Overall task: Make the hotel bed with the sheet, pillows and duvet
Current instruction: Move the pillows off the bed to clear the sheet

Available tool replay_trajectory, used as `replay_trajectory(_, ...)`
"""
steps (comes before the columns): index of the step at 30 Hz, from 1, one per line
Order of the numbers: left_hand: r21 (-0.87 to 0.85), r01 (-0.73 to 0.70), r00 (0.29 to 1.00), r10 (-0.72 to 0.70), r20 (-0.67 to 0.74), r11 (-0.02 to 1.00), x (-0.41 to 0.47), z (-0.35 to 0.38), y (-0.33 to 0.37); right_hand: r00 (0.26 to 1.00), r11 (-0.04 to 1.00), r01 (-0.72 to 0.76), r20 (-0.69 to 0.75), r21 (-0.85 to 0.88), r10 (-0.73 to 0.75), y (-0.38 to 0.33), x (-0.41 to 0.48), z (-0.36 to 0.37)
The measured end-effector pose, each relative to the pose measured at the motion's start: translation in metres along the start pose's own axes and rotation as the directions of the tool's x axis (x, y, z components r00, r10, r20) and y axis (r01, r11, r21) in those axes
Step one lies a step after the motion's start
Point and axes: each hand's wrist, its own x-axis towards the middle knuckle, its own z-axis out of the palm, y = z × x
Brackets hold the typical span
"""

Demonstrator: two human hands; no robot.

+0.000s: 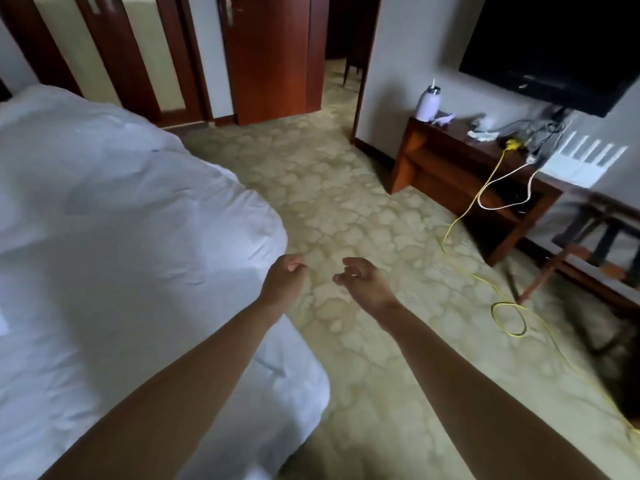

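Hands clear of duvet.
Left hand clenched empty, right hand released; likely poised to straighten it.

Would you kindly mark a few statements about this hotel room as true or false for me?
1. Both hands grip the duvet. False: the left hand and right hand hold nothing.
2. A yellow cable lies on the carpet. True.
3. The white bottle stands on the floor. False: it stands on the wooden desk.
4. A dark screen hangs on the wall. True.
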Motion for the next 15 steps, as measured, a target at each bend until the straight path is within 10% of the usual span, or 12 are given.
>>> replay_trajectory(15, -0.023, 0.065, 0.982, -0.068, -0.174, 0.998, 0.253, 0.122, 0.092, 0.973, 0.991, 0.079, 0.227, -0.111, -0.052, -0.021, 0.279, -0.135)
